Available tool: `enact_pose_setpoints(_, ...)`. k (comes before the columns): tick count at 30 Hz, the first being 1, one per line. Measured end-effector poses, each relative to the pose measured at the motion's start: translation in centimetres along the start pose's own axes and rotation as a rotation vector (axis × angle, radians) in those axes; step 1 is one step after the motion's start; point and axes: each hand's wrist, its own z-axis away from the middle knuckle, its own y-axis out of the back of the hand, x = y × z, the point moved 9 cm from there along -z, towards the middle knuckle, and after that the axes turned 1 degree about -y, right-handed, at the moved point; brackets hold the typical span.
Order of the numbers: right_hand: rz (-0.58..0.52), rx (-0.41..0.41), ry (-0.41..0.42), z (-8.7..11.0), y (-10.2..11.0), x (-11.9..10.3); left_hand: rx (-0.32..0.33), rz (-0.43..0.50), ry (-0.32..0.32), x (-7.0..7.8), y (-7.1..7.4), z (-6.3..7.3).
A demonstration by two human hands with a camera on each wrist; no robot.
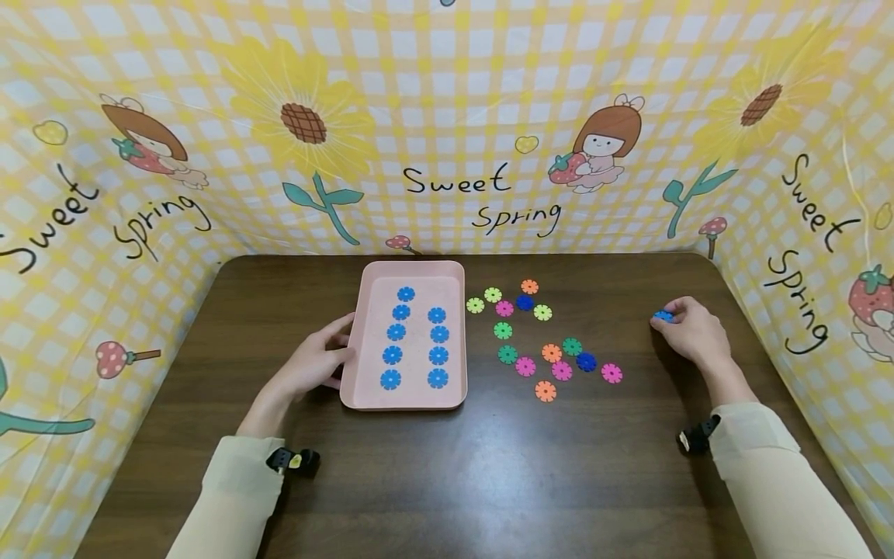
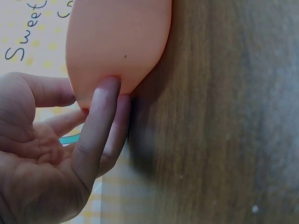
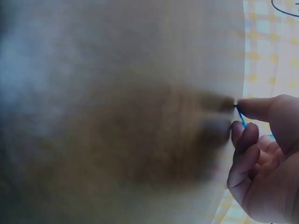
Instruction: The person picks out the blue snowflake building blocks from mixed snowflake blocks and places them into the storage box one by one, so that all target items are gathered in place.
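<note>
My left hand [image 1: 312, 362] grips the left side of a pink tray [image 1: 356, 396]. In the left wrist view the fingers [image 2: 96, 128] lie against the tray's outer wall [image 2: 119, 42], with the thumb at its rim. Inside the tray, blue notched flower-shaped discs [image 1: 396, 332] lie in two columns. Far to the right, my right hand [image 1: 694, 334] pinches another blue notched disc [image 1: 662, 316] between thumb and fingertips, low over the table. That disc shows edge-on as a thin blue strip [image 3: 241, 116] in the right wrist view.
Right of the tray, loose notched discs are scattered on the brown table [image 1: 419, 481]: pink [image 1: 525, 366], orange [image 1: 545, 390], green [image 1: 503, 331], yellow-green [image 1: 542, 313] and dark blue [image 1: 586, 362]. A yellow checked cloth [image 1: 447, 101] rises behind the table and at both sides.
</note>
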Motion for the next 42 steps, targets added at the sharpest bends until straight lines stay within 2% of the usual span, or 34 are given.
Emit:
enact_pose_setpoints(9,-0.027,0.058,0.084,0.3,0.1,-2.3,0.002,-0.011,0.004,0.0,0.0,0.1)
enact_pose_setpoints(19,-0.086,0.043,0.209,0.8,-0.8,-7.7,0.004,-0.006,0.002,-0.2,0.2,0.0)
enact_pose_setpoints(27,-0.155,-0.010,0.302,1.0,-2.9,-12.5,0.002,-0.017,0.002,-0.1,0.2,0.0)
enact_pose_setpoints(42,-0.292,-0.107,0.400,1.2,-7.9,-21.1,0.005,-0.021,0.004,-0.1,0.1,0.0)
